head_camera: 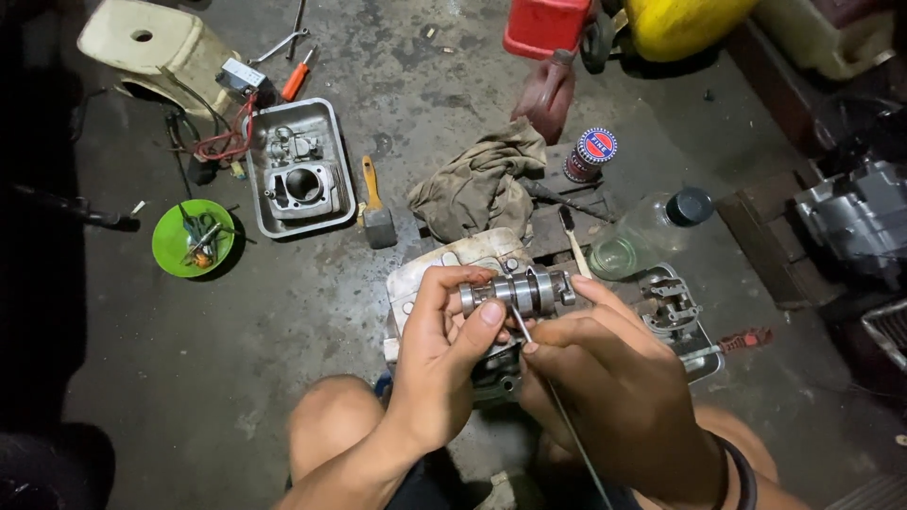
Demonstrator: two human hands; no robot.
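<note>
My left hand (444, 331) grips a short steel camshaft (520, 289) by its left end, thumb on the journal. My right hand (605, 364) supports the shaft's right end with its fingertips and pinches a thin metal rod (557, 406) whose tip touches the shaft's middle. Both hands hover over a pale engine cover (453, 260) on the concrete floor, above my bare knees.
A metal tray (335, 156) with a cylinder block lies to the left, next to a green bowl (170, 246) of small parts. A brush (376, 212), a rag (482, 184), a glass jar (652, 231), a small tin (590, 153), a screwdriver (746, 338) and a second parts tray (690, 326) surround the hands.
</note>
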